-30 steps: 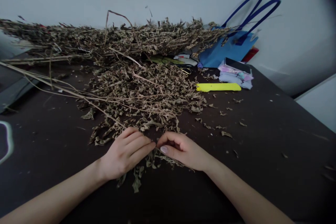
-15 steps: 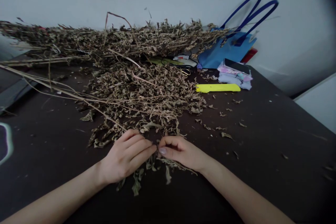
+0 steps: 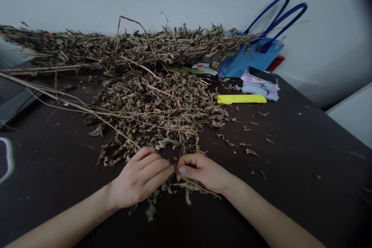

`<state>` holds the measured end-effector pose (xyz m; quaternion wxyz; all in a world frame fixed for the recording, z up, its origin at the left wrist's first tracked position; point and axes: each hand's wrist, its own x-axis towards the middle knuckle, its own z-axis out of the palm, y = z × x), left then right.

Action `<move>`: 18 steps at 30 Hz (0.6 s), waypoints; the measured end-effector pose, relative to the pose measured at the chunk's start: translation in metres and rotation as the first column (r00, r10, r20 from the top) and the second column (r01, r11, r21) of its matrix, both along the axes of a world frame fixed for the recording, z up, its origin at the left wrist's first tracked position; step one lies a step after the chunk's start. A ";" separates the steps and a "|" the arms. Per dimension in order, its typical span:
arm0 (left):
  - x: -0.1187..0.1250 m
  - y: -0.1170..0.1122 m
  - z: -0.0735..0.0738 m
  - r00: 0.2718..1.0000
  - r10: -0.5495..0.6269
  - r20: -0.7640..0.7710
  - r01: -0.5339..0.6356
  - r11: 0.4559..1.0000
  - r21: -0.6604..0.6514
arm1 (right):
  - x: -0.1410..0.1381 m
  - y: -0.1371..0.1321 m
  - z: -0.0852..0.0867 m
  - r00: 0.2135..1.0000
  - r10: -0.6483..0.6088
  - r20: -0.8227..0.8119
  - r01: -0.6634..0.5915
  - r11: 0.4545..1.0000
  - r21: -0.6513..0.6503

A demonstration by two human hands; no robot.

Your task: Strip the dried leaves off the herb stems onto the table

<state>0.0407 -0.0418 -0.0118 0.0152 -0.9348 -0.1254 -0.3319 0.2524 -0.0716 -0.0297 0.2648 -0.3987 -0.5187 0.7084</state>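
Hands meet fingertip to fingertip at the near desk edge. I log the left hand (image 3: 139, 180) and right hand (image 3: 203, 170) both pinched on one dried sprig (image 3: 192, 186), its long axis trailing rightward under the right hand. Stripped leaves (image 3: 151, 209) lie just beneath. Beyond, touching the fingers, the loose leaf pile (image 3: 157, 112) spreads over the desk (image 3: 305, 162); farther back, uncut stalks (image 3: 116, 46).

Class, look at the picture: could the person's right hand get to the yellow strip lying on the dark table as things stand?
Probably yes. The right hand pinches a dried stem, but only bare table with scattered leaf bits lies between it and the yellow strip.
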 end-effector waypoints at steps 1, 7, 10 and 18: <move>-0.001 0.000 0.000 1.000 0.002 0.000 -0.002 1.000 -0.007 | 0.001 0.000 0.001 1.000 0.002 -0.019 -0.001 1.000 0.004; -0.004 0.000 -0.003 1.000 0.013 0.004 -0.013 0.999 -0.033 | 0.005 0.002 0.001 0.992 0.046 -0.114 -0.046 0.999 -0.003; -0.004 0.000 -0.003 1.000 0.012 0.015 -0.012 0.999 -0.031 | 0.005 0.002 0.000 0.993 0.047 -0.108 -0.047 0.999 0.005; -0.004 0.001 -0.004 0.999 0.019 0.040 -0.017 0.999 -0.037 | 0.003 -0.002 0.020 0.968 -0.050 0.246 -0.100 0.824 0.558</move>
